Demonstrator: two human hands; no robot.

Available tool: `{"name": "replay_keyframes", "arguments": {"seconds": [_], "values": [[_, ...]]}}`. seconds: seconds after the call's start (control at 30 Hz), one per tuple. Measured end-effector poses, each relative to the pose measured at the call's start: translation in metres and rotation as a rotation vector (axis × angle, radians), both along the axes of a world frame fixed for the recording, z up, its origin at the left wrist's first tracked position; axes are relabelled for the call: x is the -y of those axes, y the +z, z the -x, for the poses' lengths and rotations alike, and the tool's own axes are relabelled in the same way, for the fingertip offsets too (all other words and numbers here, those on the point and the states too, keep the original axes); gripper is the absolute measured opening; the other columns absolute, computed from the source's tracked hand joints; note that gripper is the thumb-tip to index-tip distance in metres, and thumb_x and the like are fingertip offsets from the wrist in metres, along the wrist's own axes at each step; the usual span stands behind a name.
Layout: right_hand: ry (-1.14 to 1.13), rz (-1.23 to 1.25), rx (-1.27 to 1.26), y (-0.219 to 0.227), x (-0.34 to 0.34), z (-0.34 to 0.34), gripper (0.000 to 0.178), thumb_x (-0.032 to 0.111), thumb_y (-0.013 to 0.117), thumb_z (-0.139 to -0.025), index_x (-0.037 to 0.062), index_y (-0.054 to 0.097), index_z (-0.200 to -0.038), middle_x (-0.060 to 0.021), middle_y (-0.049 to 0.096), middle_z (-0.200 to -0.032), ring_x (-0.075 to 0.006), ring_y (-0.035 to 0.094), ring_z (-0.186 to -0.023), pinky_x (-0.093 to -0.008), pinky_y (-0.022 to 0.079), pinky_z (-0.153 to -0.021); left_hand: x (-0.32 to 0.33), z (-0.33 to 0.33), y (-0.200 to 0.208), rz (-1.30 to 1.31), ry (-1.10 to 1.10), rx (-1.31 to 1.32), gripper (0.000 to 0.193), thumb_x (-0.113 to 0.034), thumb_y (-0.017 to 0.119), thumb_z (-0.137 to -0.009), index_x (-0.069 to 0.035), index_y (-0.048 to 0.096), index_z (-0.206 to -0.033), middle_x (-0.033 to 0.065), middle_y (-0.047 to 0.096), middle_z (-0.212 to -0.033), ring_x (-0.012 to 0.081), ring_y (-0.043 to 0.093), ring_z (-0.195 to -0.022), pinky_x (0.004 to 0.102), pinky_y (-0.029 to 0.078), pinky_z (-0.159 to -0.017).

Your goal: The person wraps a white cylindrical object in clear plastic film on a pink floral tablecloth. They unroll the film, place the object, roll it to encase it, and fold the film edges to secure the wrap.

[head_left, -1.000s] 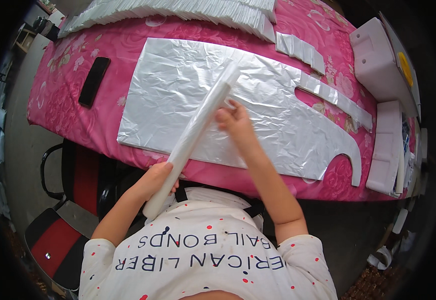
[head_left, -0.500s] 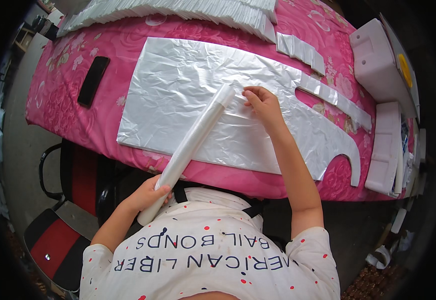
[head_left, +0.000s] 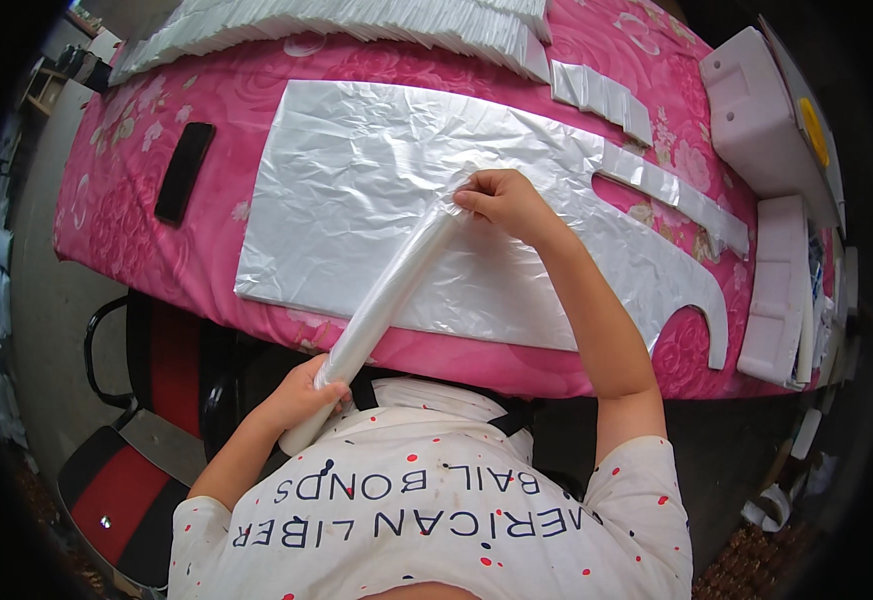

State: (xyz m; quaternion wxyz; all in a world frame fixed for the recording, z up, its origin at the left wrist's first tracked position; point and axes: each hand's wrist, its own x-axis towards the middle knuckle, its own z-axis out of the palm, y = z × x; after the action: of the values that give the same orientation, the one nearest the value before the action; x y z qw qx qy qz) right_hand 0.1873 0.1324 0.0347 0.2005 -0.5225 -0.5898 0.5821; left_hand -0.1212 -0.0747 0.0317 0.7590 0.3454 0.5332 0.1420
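A long whitish roll of thin plastic bags [head_left: 387, 295] slants from my lap up over the table. Near its lower end, my left hand [head_left: 307, 395] is wrapped round it. At the upper end, my right hand [head_left: 505, 203] pinches the plastic between thumb and fingers. Beneath the roll lies a flat stack of silvery-white plastic bags [head_left: 347, 170], its handle cut-outs pointing right. Part of that stack is hidden by the roll and my right forearm.
A pink flowered cloth [head_left: 247, 80] covers the table. A black phone [head_left: 185, 172] lies at left. Folded white bundles [head_left: 357, 25] line the back, with a smaller row [head_left: 602, 103] beside them. White foam boxes [head_left: 757, 110] stand at right. A red-and-black chair [head_left: 122, 490] is lower left.
My right hand has moved slightly left and down onto the roll's upper end and now pinches the plastic there. My left hand keeps its hold near the lower end.
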Motion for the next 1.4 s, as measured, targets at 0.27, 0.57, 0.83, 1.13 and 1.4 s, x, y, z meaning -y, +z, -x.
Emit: {"name": "replay_keyframes", "arguments": {"seconds": [0.27, 0.57, 0.83, 1.13, 1.4], "values": [[-0.423, -0.452, 0.325, -0.024, -0.014, -0.104, 0.023, 0.02, 0.058, -0.081, -0.0004, 0.065, -0.086, -0.0077, 0.063, -0.07, -0.0148, 0.057, -0.062, -0.0292, 0.046, -0.061, 0.002, 0.017, 0.008, 0.072, -0.116, -0.076, 0.035, -0.016, 0.06, -0.083, -0.002, 0.052, -0.114, 0.0077, 0.06, -0.091, 0.0127, 0.057, -0.079, 0.0281, 0.047, -0.073], [-0.665, -0.374, 0.268, -0.021, -0.002, -0.199, 0.021, 0.019, 0.059, -0.085, -0.0018, 0.063, -0.086, -0.0009, 0.058, -0.067, -0.0083, 0.054, -0.066, -0.0247, 0.045, -0.063, -0.016, 0.048, 0.023, -0.174, -0.577, -0.155, 0.043, -0.025, 0.072, -0.073, -0.002, 0.058, -0.107, 0.0097, 0.063, -0.096, 0.0177, 0.059, -0.089, 0.0301, 0.044, -0.083], [-0.491, -0.35, 0.132, -0.022, -0.015, -0.115, 0.017, 0.016, 0.059, -0.084, -0.0008, 0.064, -0.087, 0.0018, 0.054, -0.065, -0.0059, 0.046, -0.059, -0.0218, 0.038, -0.055, -0.121, -0.068, 0.046, -1.22, -0.773, -0.55, 0.042, -0.021, 0.072, -0.068, -0.008, 0.059, -0.106, 0.0108, 0.061, -0.091, 0.0286, 0.059, -0.084, 0.0396, 0.046, -0.076], [-0.379, -0.356, 0.099, -0.026, -0.031, -0.099, 0.015, 0.015, 0.06, -0.084, -0.0006, 0.063, -0.083, 0.0013, 0.055, -0.065, -0.0056, 0.046, -0.058, -0.0222, 0.039, -0.055, -0.129, -0.098, 0.004, -1.73, -0.852, -0.172, 0.043, -0.027, 0.064, -0.074, 0.0, 0.057, -0.107, 0.0141, 0.056, -0.11, 0.0281, 0.054, -0.102, 0.0394, 0.042, -0.093], [-0.291, -0.21, 0.136, -0.02, -0.04, -0.105, 0.02, 0.016, 0.062, -0.083, 0.0002, 0.062, -0.095, -0.0039, 0.06, -0.078, -0.0099, 0.053, -0.064, -0.0252, 0.044, -0.061, -0.101, -0.093, -0.016, -1.556, -1.106, -0.433, 0.082, -0.057, 0.045, -0.08, 0.007, 0.036, -0.13, 0.0208, 0.03, -0.141, 0.0324, 0.025, -0.133, 0.0438, 0.014, -0.111]]}}
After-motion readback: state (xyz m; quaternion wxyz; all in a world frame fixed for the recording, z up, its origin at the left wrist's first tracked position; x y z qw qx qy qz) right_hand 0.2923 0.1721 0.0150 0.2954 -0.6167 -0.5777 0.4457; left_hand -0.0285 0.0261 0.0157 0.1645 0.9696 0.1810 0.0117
